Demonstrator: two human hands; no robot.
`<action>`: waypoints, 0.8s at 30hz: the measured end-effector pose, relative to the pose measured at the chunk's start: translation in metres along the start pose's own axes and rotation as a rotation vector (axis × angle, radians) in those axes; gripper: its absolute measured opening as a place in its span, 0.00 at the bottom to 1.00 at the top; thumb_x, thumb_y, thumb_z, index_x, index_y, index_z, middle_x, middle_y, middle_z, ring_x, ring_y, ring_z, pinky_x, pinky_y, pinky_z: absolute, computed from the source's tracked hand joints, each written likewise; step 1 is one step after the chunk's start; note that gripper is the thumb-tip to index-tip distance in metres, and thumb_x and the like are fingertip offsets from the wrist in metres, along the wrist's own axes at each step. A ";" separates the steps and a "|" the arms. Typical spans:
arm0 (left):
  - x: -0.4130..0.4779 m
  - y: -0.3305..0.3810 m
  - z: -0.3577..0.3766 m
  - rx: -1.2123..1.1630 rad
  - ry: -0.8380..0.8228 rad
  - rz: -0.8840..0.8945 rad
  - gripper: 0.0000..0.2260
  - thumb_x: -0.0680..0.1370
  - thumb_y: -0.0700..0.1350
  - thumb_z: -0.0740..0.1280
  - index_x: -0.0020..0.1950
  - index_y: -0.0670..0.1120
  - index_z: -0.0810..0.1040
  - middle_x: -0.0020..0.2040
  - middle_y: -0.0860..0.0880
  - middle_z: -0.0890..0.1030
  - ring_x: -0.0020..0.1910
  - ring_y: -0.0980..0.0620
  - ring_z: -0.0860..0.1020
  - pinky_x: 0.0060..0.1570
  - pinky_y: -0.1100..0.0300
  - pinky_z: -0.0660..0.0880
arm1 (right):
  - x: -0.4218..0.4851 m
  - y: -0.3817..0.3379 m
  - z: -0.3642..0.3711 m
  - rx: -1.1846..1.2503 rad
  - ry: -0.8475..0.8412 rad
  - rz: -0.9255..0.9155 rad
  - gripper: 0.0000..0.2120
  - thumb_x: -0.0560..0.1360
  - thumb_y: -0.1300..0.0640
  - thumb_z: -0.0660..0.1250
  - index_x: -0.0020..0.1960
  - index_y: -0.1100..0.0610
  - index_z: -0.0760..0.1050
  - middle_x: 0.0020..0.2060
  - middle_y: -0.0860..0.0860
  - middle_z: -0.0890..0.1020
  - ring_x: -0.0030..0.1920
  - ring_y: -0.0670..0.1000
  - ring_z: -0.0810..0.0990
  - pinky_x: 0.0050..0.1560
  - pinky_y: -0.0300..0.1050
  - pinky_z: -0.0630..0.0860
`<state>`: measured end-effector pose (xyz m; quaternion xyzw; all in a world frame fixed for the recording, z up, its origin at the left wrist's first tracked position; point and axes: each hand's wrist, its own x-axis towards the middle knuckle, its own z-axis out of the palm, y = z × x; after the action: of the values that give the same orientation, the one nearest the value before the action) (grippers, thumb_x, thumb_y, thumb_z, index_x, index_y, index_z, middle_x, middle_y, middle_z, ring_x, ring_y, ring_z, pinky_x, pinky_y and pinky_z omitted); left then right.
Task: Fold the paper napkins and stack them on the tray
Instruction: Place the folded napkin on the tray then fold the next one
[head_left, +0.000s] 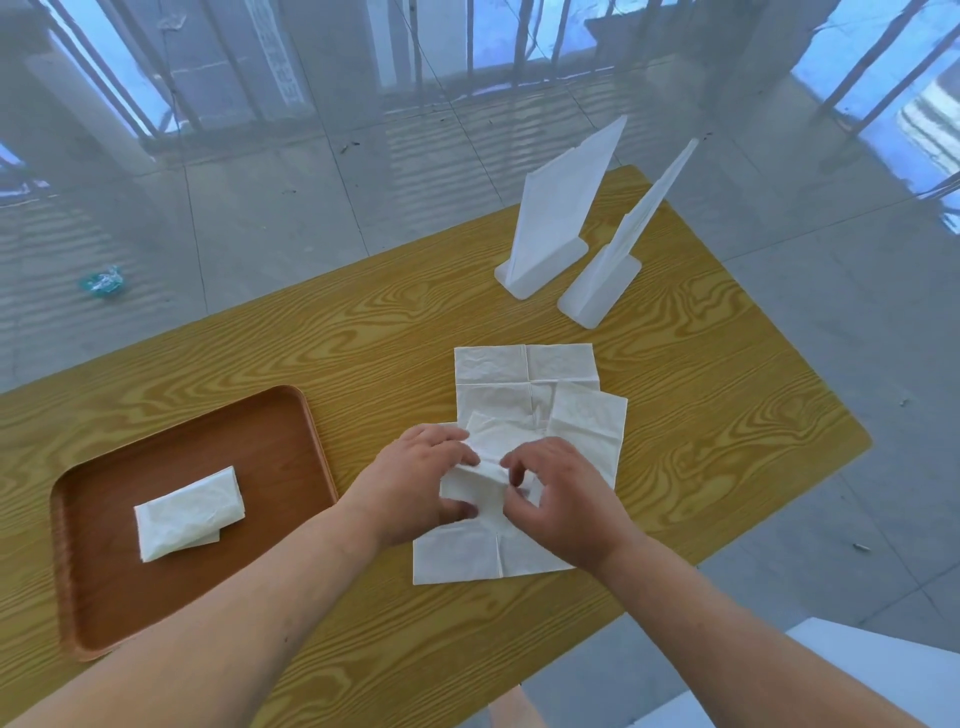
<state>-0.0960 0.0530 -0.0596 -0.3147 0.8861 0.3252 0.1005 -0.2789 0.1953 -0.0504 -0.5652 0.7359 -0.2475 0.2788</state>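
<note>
Yellow wood-grain table (363, 338), set at an angle over a pale tiled floor (260, 208). Brown tray (291, 447) lies near the table's left edge, toward the near side. One folded napkin (189, 512) rests flat in the middle of the tray, slightly askew, with a lower flap showing at its near edge.

Unfolded napkins (524, 379) lie overlapping in a loose pile around the table's middle, to the right of the tray and apart from it. At least three white sheets, creased into quarters; one extends toward the far edge, one sticks out to the right, one reaches toward the near edge.

Both hands work on top of this pile. Left hand (415, 483) is curled, thumb and fingers pinching a partly folded napkin (485, 470) from its left side. Right hand (563, 499) is curled likewise, fingertips pinching the same napkin from the right. The napkin is bunched and raised a little between the two grips, not yet flat. Both forearms are bare.

Two white napkin holders (602, 296) stand near the far right corner, side by side and just apart, each with an upright sheet of white paper (566, 202) slotted in, tips pointing up and away.

A small teal scrap (102, 282) lies on the floor beyond the table's left end.
</note>
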 end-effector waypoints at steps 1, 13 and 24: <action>0.001 0.003 -0.005 -0.093 0.029 -0.031 0.22 0.74 0.61 0.76 0.66 0.60 0.79 0.76 0.59 0.72 0.77 0.57 0.64 0.76 0.56 0.62 | 0.004 -0.005 -0.006 0.126 0.006 0.079 0.04 0.74 0.48 0.69 0.43 0.45 0.74 0.49 0.42 0.85 0.54 0.41 0.80 0.53 0.36 0.76; -0.004 0.012 -0.057 -1.296 0.173 -0.314 0.07 0.77 0.46 0.78 0.53 0.45 0.88 0.53 0.43 0.89 0.52 0.43 0.88 0.47 0.52 0.85 | 0.047 -0.035 -0.014 1.229 -0.203 0.564 0.14 0.79 0.55 0.73 0.63 0.59 0.84 0.57 0.61 0.87 0.54 0.59 0.87 0.54 0.55 0.84; -0.031 -0.034 -0.056 -1.238 0.174 -0.479 0.08 0.82 0.46 0.72 0.56 0.43 0.86 0.49 0.43 0.89 0.47 0.44 0.88 0.40 0.55 0.84 | 0.073 -0.062 0.014 1.087 -0.171 0.620 0.10 0.83 0.58 0.67 0.61 0.54 0.83 0.54 0.57 0.88 0.48 0.57 0.87 0.45 0.57 0.86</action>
<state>-0.0493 0.0126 -0.0220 -0.5273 0.4465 0.7158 -0.1011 -0.2413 0.1091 -0.0279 -0.1209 0.6099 -0.4477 0.6427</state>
